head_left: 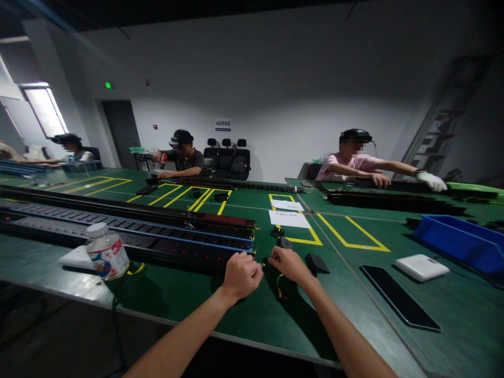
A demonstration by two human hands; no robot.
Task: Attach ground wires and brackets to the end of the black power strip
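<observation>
My left hand is closed at the right end of a long black rail assembly, which carries blue strips and small red dots. Something tiny and yellow shows by its fingertips, but what they grip is hidden. A short distance to the right, my right hand is closed in a pinch, its contents also hidden. Below that hand a yellow-green wire hangs or lies near the green table. Black end pieces lie close by: a small block just beyond the right hand and a larger block beside its wrist.
A plastic jar stands at the left, before the rails. To the right lie a phone, a white box and a blue bin. Paper sheets lie ahead. Several co-workers sit across the table; one wears a white glove.
</observation>
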